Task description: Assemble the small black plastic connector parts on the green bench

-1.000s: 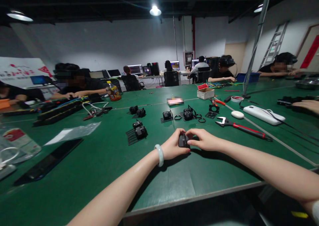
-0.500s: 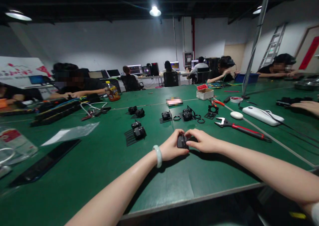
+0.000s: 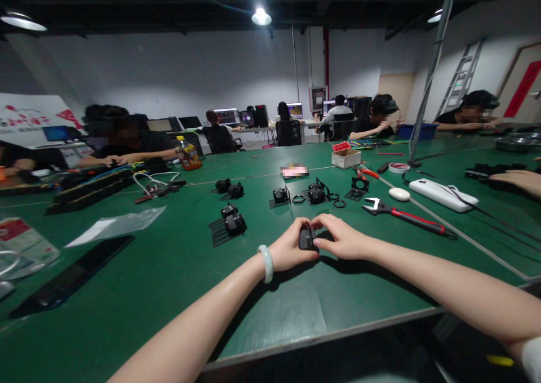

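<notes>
My left hand (image 3: 291,244), with a pale bangle at the wrist, is closed around a small black plastic part (image 3: 306,237) just above the green table. From the other side my right hand (image 3: 343,237) grips the same part between thumb and fingers. The fingers hide some of the part, so its exact kind does not show. Beyond my hands stand similar black parts on slotted brackets (image 3: 316,194), with black rings (image 3: 339,203) beside them. More of these bracketed parts (image 3: 230,225) lie to the left. A flat black bracket with a round hole (image 3: 359,187) stands at the right.
An adjustable wrench (image 3: 408,217) with red-black handle lies right of my hands, near a white power bank (image 3: 443,195) and white oval object (image 3: 399,194). A dark phone-like slab (image 3: 71,276) and plastic bag (image 3: 116,225) lie left. Co-workers sit around the table (image 3: 270,321); a metal pole (image 3: 429,84) rises at right.
The view has shifted slightly, so the table things appear a little further left. Both hands keep their hold on the black part, with only slight finger movement.
</notes>
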The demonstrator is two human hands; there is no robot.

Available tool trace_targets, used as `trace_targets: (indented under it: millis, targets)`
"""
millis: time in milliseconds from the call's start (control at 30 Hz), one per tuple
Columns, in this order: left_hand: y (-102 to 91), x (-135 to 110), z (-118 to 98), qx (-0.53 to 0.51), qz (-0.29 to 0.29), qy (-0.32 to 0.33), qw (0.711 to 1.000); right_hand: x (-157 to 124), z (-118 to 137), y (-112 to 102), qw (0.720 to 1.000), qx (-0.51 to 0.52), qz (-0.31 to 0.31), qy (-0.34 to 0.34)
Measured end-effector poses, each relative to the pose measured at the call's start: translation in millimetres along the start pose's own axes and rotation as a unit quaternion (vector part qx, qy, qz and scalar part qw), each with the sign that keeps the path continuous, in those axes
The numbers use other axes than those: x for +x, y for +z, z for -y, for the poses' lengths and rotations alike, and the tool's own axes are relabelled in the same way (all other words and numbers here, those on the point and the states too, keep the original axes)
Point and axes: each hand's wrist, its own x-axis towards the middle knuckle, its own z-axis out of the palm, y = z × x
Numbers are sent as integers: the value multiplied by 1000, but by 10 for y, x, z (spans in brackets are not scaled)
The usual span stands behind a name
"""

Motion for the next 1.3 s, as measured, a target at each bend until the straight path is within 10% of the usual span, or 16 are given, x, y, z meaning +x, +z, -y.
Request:
trace_targets:
  millis: [1300]
  targets:
    - [-16, -10, -22, -2, 2, -3, 1000, 4, 20, -1, 1000, -7, -5, -22]
